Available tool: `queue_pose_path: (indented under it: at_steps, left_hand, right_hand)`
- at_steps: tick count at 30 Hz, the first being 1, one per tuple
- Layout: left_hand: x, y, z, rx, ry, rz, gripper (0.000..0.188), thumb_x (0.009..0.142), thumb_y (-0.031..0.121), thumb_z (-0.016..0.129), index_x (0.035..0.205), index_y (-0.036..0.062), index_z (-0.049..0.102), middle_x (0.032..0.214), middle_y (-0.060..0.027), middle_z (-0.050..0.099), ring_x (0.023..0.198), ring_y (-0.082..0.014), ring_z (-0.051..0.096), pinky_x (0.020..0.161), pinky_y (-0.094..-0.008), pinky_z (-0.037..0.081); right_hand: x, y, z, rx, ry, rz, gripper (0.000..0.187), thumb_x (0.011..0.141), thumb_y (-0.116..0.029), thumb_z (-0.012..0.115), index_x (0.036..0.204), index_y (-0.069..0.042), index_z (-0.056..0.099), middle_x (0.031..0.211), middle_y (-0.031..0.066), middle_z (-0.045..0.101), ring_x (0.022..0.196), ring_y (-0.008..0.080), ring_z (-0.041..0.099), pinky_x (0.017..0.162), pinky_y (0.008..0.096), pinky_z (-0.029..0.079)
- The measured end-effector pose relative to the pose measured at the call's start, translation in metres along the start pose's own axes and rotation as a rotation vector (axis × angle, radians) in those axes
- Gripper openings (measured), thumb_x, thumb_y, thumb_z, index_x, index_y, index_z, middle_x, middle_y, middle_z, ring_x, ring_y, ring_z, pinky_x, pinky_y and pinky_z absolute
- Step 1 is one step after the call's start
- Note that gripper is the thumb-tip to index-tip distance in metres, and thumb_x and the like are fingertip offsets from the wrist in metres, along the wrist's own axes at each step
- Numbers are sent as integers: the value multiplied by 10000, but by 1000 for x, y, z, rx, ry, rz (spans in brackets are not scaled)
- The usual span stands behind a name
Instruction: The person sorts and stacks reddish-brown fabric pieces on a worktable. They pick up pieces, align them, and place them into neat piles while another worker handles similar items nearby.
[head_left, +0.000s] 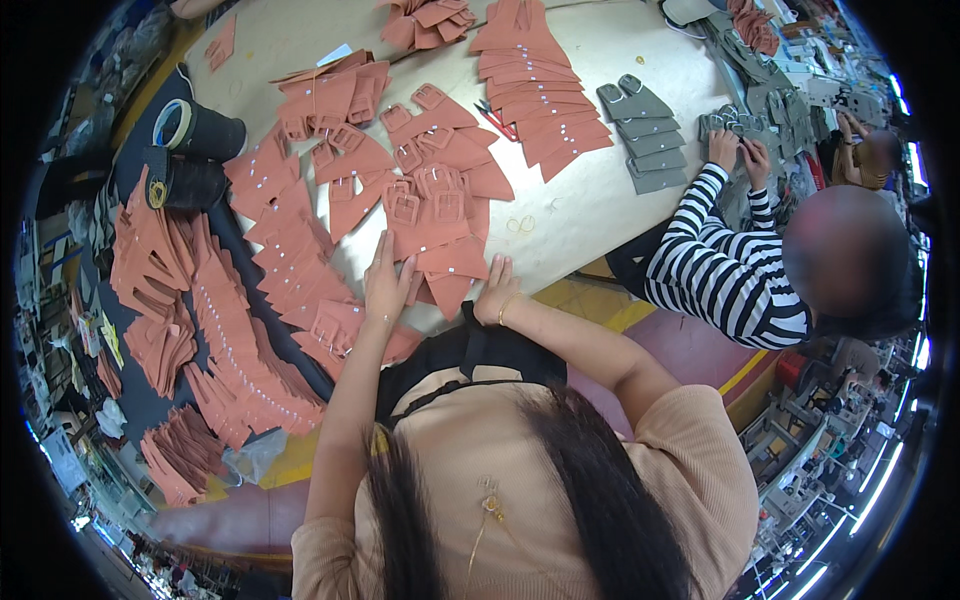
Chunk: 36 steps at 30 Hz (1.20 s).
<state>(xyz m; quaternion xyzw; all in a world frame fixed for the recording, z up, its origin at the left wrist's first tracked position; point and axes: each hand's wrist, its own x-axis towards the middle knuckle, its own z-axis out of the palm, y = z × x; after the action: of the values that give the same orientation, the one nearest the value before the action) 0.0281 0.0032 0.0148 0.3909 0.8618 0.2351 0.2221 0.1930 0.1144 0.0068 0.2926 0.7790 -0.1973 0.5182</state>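
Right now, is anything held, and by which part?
No clear hold shows: left hand at the near edge of the coral pieces, right hand beside their tip; pinching cannot be told.

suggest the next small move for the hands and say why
Perhaps ease the left hand and right hand inward to even up the coral pieces: the hands flank them, and their lower ends stick out unevenly.

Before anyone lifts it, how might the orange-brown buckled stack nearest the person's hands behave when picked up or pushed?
The buckled stack will probably flex, since its pieces look thin and flat. Its buckles may make that end hang heavier, as they look thicker than the material. Pushed, its layers might slide apart, since they overlap unevenly.
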Motion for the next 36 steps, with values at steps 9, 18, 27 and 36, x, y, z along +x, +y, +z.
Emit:
queue_pose_path:
  at_steps: [9, 18, 27, 36]
  left_hand:
    - [1, 1, -1, -12, -27, -24, 624, 881, 308, 556, 1359, -38, 354, 1388, -237, 395, 1238, -360, 444, 1010, -422, 367]
    - [1, 3, -2, -22, -29, -37, 614, 879, 295, 557, 1368, -17, 352, 1390, -232, 395, 1235, -360, 447, 1009, -425, 367]
    - [0, -1, 3, 5, -25, -47, 624, 881, 302, 554, 1389, 15, 333, 1418, -199, 371, 1252, -336, 432, 1007, -432, 354]
    - [2, 2, -4, -118, 30, -71, 615, 861, 285, 605, 1361, 5, 381, 1337, -225, 446, 1213, -351, 462, 991, -410, 382]
  right_hand:
    - [-10, -1, -18, -74, -129, -28, 931, 801, -305, 610, 1432, 89, 51, 1469, 315, -174, 1356, 516, -106, 1065, 585, 192]
    - [-7, -4, -16, -121, -136, -13, 845, 823, -265, 583, 1442, 60, 108, 1468, 319, -167, 1350, 533, -87, 1059, 596, 200]
    - [5, -6, -3, -123, -82, 45, 926, 754, -361, 673, 1462, -28, 177, 1499, 250, -168, 1380, 471, -90, 1028, 579, 251]
    - [-7, 44, -39, -34, 32, -283, 454, 818, -236, 528, 1216, -19, 547, 1329, 260, 412, 1215, 378, 437, 923, 483, 420]
